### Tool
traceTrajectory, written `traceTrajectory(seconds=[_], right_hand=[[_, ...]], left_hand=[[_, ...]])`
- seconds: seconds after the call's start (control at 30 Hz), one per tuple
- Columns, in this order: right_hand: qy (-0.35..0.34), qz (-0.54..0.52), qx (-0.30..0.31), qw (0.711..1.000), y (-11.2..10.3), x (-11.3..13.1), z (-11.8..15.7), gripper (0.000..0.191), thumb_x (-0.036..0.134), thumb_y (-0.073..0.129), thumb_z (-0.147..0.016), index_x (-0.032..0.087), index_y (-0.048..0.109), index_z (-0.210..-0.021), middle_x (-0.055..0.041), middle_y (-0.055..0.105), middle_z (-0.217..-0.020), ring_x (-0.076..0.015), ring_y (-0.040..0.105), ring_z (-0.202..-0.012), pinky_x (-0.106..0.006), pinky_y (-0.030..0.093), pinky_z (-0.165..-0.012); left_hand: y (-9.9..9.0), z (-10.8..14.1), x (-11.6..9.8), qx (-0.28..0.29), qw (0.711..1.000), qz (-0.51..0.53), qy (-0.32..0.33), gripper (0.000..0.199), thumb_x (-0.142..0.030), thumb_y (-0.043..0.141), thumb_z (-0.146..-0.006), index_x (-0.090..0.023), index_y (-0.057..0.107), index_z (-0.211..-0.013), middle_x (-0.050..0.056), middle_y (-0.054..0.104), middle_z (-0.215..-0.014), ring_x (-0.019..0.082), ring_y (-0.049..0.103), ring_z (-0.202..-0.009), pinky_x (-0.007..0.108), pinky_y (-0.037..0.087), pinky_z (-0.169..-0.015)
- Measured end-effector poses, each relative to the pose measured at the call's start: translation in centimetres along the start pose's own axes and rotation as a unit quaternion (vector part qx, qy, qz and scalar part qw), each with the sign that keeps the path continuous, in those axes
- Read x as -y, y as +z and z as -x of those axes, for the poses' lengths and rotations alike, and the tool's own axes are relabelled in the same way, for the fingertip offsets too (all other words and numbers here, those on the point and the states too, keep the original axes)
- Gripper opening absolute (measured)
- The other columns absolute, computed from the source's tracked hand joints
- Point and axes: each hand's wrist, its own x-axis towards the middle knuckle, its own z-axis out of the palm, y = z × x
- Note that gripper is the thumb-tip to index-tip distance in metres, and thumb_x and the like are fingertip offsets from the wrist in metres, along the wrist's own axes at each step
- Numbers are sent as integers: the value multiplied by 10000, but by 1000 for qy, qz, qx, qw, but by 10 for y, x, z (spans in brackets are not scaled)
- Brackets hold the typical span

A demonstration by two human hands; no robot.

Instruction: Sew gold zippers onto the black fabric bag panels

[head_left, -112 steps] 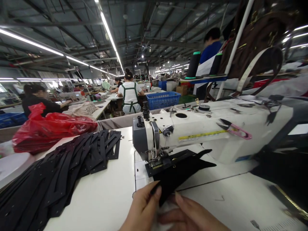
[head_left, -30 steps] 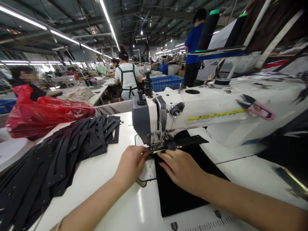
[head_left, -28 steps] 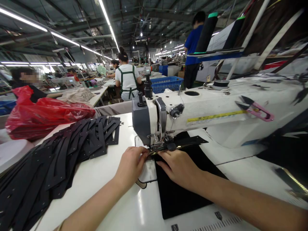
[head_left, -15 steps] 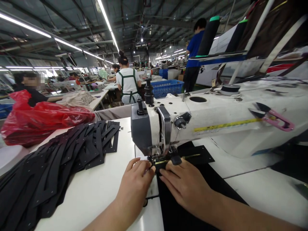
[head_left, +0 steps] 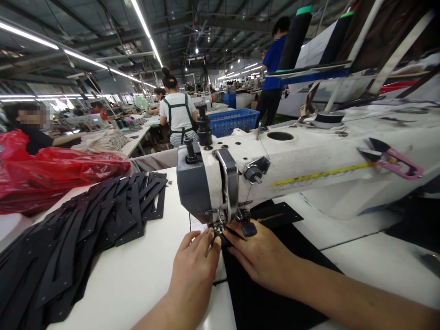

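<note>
A white sewing machine (head_left: 295, 156) with a dark grey head stands in front of me. Black fabric (head_left: 261, 288) with a gold zipper (head_left: 271, 217) lies under its presser foot and spreads towards me and to the right. My left hand (head_left: 196, 263) is left of the needle area, its thumb and fingers closed on the near edge of the fabric. Close to the foot on the right, my right hand (head_left: 259, 252) has its fingers together, gripping the fabric beside the zipper. The fingertips of both hands are partly hidden by the machine and fabric.
Overlapping black cut pieces (head_left: 85, 224) cover the left of the table, beside a red plastic bag (head_left: 62, 174). Pink-handled snips (head_left: 400, 162) rest on the machine arm. Thread cones (head_left: 295, 39) stand at upper right. Other people and a blue basket (head_left: 233, 120) are beyond.
My right hand has moved left, nearer to the presser foot and my left hand, covering more of the zipper. The view has shifted slightly.
</note>
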Motion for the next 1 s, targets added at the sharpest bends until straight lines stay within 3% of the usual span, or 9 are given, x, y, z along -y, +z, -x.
traceTrajectory(seconds=[0.27,0.43,1.0], right_hand=[[1,21,0,1000,1,0,-1,238,91,439,-822,110,592,-1003,-142,618,-998,-260,528,-1033,-433,410,-934],[-2,29,-6,1000,4,-2,-2,241,93,434,-826,101,601,-999,-148,621,-987,-264,541,-1002,-435,418,-923],[-2,44,-36,998,5,-4,-6,274,108,435,-834,114,615,-1041,-128,639,-990,-254,574,-934,-411,434,-886]], left_hand=[[0,-1,2,-18,1000,4,-1,369,-166,251,-959,-128,618,-967,121,664,-959,225,630,-901,407,496,-779],[1,-4,4,-2,1000,27,-16,300,-127,316,-932,-122,615,-955,128,659,-978,221,627,-899,405,484,-796],[11,-5,12,-36,998,52,-22,133,-100,462,-856,-144,586,-836,100,667,-917,208,638,-801,392,478,-756]])
